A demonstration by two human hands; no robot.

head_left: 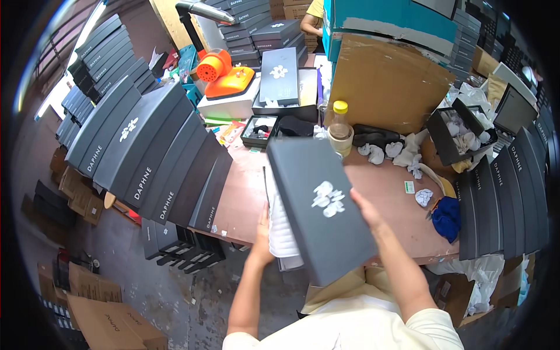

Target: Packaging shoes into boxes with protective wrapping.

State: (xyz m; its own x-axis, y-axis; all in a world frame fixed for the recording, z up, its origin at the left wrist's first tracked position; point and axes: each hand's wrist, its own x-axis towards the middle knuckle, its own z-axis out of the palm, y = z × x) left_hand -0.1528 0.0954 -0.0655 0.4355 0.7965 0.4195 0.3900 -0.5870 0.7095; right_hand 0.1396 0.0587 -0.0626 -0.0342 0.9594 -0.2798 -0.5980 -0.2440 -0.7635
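Now the right hand (363, 211) grips the tilted lid (321, 210), long axis running away from the person; the left hand (263, 236) steadies the box (282, 224) beneath.

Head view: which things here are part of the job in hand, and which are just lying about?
In hand:
- lid, held by right hand
- box with white filling, held by left hand

Lying about:
- bottle
- orange tape dispenser
- blue cloth
- crumpled paper

Both hands, left hand (263, 236) and right hand (363, 211), hold a grey lid (321, 207) over a white-lined box (283, 230).
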